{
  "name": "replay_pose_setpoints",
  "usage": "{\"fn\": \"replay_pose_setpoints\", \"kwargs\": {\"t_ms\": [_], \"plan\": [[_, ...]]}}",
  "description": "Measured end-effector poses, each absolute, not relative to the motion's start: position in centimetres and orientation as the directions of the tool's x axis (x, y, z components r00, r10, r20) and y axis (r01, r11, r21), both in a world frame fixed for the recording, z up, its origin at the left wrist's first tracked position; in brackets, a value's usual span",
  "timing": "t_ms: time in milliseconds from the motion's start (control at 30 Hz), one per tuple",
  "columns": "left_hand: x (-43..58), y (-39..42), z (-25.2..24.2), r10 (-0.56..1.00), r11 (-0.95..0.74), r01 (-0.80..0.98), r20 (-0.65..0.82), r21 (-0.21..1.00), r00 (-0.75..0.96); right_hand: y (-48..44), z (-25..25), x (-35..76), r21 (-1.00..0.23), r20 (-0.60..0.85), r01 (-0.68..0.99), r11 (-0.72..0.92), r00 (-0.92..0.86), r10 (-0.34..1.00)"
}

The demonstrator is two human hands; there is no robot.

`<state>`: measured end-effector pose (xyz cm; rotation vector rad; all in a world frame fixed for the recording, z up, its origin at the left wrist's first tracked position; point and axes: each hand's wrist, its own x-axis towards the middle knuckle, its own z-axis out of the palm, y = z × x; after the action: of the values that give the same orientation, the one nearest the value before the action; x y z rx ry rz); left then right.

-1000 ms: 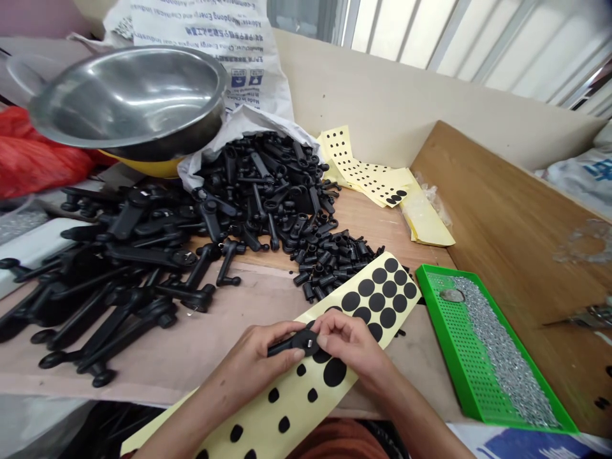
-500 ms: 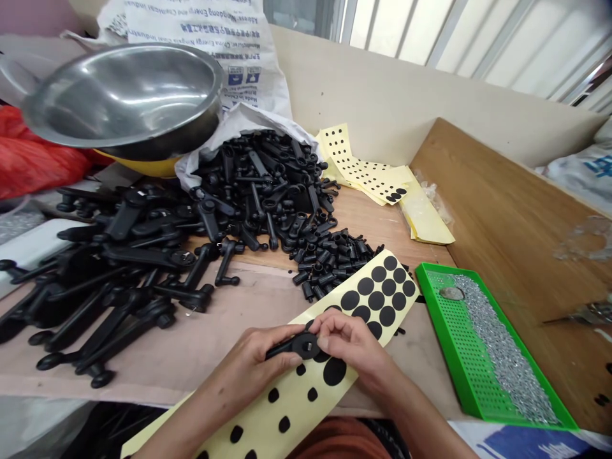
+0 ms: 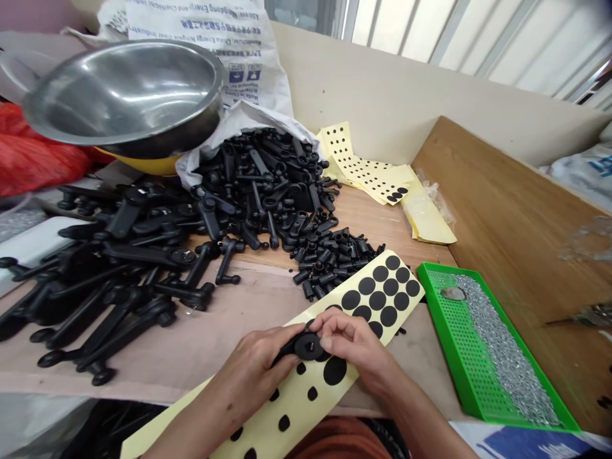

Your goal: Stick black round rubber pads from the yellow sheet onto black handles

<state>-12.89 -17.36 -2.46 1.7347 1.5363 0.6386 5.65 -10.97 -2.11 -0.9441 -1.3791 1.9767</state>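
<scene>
My left hand [image 3: 253, 363] grips the arm of a black plastic crank handle [image 3: 310, 346], thumb below and fingers above. The handle's round end points right, and a small metallic insert shows in its hole. At that round end, the fingers of my right hand [image 3: 354, 344] are pinched together; what lies between the fingertips is hidden. Both hands are over a yellow sticker sheet [image 3: 296, 408] that slants across the bench. Large black round stickers cover its upper part, smaller black dots its lower part.
Black crank handles [image 3: 129, 274] lie heaped at left and spill from a white sack [image 3: 258, 70]. Small black sleeves [image 3: 329, 258] are piled behind the sheet. A green tray [image 3: 454, 357] of small metal parts stands right. A steel basin [image 3: 129, 95] sits back left, more sticker sheets [image 3: 368, 169] at the back.
The round end of the crank handle has turned slightly and shifted a little to the right in my fingers. Both hands keep nearly the same place and hold.
</scene>
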Motion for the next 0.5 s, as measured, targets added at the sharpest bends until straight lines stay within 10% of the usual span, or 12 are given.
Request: {"fn": "replay_pose_setpoints", "kwargs": {"t_ms": [500], "plan": [[-13.14,-17.12,-1.89,0.977,0.057,0.545,-0.16,0.837,0.143,-11.03,-1.93,5.5,-0.949,-0.231,-0.033,-0.313,-0.6,0.766]]}}
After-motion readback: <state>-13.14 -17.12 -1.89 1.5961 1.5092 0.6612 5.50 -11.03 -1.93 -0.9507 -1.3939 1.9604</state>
